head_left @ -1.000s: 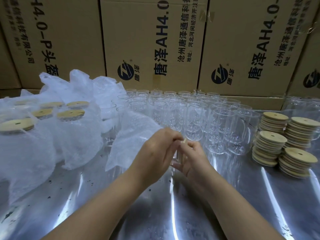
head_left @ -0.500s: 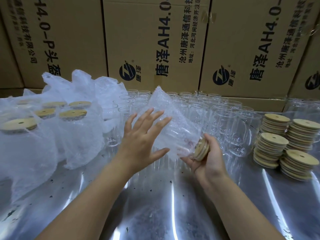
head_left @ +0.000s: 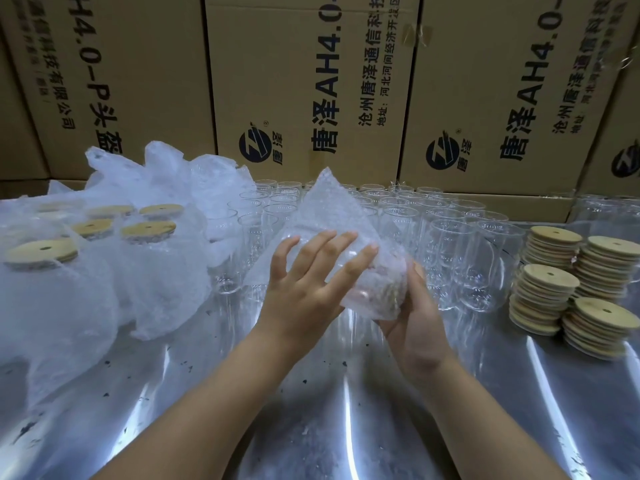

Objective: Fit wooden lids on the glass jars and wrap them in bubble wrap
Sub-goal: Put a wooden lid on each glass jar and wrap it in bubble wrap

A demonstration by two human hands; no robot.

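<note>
The shiny table (head_left: 346,427) bears glass jars (head_left: 450,251), lid stacks (head_left: 575,282) (four) and wrapped jars (head_left: 86,271).

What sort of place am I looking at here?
Most likely a packing station in a warehouse or workshop: printed shipping cartons stacked behind, rows of empty glass jars on the table, and lidded jars already in bubble wrap on the left.

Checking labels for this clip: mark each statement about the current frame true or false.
1. The left hand presses straight fingers on the bubble-wrapped jar. True.
2. Piles of wooden lids stand left of both hands. False: the lid stacks stand at the right.
3. One hand is empty. False: the right hand grips the jar's lower end, and the left presses on it.
4. Several wrapped jars with lids sit at the left. True.
</note>
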